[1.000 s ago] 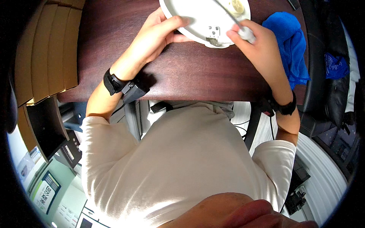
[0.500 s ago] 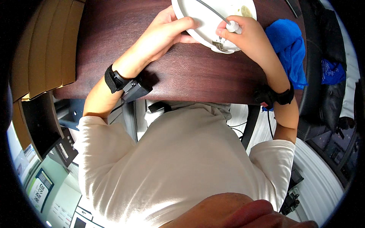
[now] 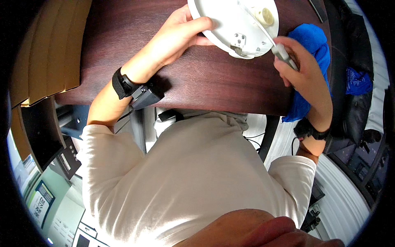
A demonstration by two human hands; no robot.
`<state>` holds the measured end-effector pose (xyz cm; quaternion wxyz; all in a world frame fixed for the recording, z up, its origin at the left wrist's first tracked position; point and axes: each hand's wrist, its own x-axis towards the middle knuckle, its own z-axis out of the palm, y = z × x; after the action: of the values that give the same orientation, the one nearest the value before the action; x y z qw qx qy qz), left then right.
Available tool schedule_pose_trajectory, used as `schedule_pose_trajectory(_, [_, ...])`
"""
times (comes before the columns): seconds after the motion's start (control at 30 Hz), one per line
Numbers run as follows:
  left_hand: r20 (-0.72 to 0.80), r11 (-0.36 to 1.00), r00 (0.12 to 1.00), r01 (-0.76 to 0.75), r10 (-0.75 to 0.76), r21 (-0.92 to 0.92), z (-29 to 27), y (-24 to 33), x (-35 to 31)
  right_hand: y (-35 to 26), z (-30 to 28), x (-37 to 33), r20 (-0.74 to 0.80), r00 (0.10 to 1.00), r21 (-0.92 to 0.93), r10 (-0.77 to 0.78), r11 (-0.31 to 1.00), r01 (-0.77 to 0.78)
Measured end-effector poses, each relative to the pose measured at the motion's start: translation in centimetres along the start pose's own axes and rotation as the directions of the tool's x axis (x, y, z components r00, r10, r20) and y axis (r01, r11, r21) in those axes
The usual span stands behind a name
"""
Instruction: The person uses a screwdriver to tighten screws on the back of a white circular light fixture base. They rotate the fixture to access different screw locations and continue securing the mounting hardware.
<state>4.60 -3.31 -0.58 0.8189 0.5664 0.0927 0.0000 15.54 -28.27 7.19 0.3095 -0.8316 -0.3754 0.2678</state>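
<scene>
My left hand (image 3: 191,31) grips the left rim of a round white lamp base (image 3: 220,24), thumb on its inner face, fingers behind. Inside the base I see a cream lamp socket (image 3: 264,16), a small white block with screw holes (image 3: 238,40) and a metal clip (image 3: 237,50) by the near rim. Closed around the white and grey handle of a screwdriver (image 3: 282,53) is my right hand (image 3: 302,61), at the base's right side. The pale shaft runs up and left across the base; its tip is not clearly visible.
A crumpled blue cloth (image 3: 308,37) lies at the table's right edge, partly under my right forearm. Brown cardboard (image 3: 49,49) stands at the left. The dark wood table (image 3: 197,82) ends just before my body. A black seat (image 3: 354,45) holds another blue item.
My right hand has drawn right and nearer with the screwdriver, off the base's inner face, uncovering the socket and screw block. My left hand keeps its hold.
</scene>
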Motion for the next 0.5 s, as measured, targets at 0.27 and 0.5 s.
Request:
schedule_pose_trajectory(0.27, [-0.042,1.000,0.999,-0.003,0.003,-0.009,-0.9,0.4,0.7,-0.3,-2.0,-3.0,0.142,0.987,-0.141,-0.073,0.986,0.093])
schedule_pose_trajectory(0.5, [-0.035,1.000,0.999,-0.003,0.004,0.016,-1.5,-0.2,0.9,-1.1,-2.5,-2.3,0.239,0.970,-0.086,-0.042,0.994,0.065])
